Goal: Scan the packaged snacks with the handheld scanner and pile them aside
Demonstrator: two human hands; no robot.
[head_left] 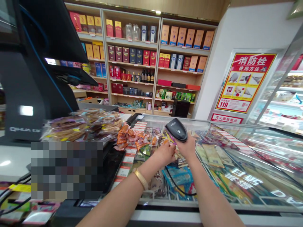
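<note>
My right hand (187, 147) is closed around a black handheld barcode scanner (176, 130), its head tilted up and away from me. Just left of it, my left hand (166, 153) is closed in a pinch on a small snack packet (174, 143) with a purple edge, mostly hidden by the fingers. Both hands are over the glass top of a chest freezer (227, 186). Beside my left hand lies a spread of small vacuum-packed orange-brown snacks (129, 137). The scanner's black cable (176, 186) loops below my hands.
Clear-wrapped brown snack packs (87, 124) are heaped on the left, beneath a black checkout terminal (35, 78). A dark flat screen (115, 167) lies near the freezer's left edge. Shelves of boxed bottles (132, 55) stand behind. A red fire-hydrant poster (246, 82) hangs at right.
</note>
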